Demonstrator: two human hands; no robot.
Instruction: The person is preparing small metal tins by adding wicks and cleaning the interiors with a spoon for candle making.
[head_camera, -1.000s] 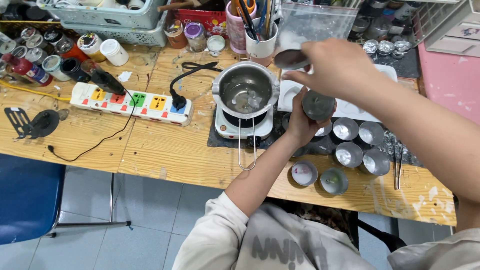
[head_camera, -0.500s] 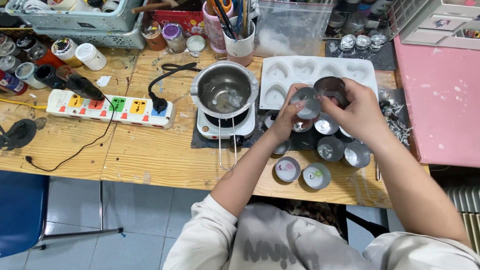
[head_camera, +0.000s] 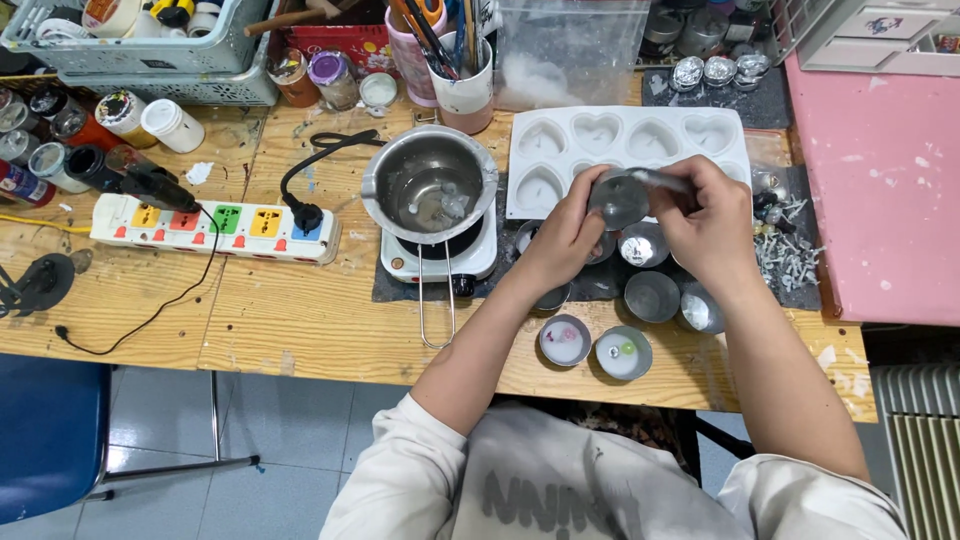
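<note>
My left hand (head_camera: 560, 238) holds a small round metal tin (head_camera: 618, 198) above the near edge of a white heart-shaped mould tray (head_camera: 630, 135). My right hand (head_camera: 712, 222) grips a second silvery tin (head_camera: 660, 181), tilted on its side against the first one. Below the hands, several empty tins (head_camera: 652, 296) stand on a dark mat. Two tins with pale wax (head_camera: 565, 341) sit at the table's near edge. A metal pot (head_camera: 430, 185) holding a little melted wax stands on a small white hot plate (head_camera: 400, 263) to the left of my left hand.
A white power strip (head_camera: 215, 225) with a black plug lies left of the hot plate. Paint jars (head_camera: 125, 118), a grey basket (head_camera: 150, 60), a cup of tools (head_camera: 465, 80) and a clear plastic container (head_camera: 570, 50) line the back. A pink board (head_camera: 880, 170) lies to the right.
My right hand has come back from the far container and down to my left hand. Both hands now meet with their tins over the mould tray's near edge.
</note>
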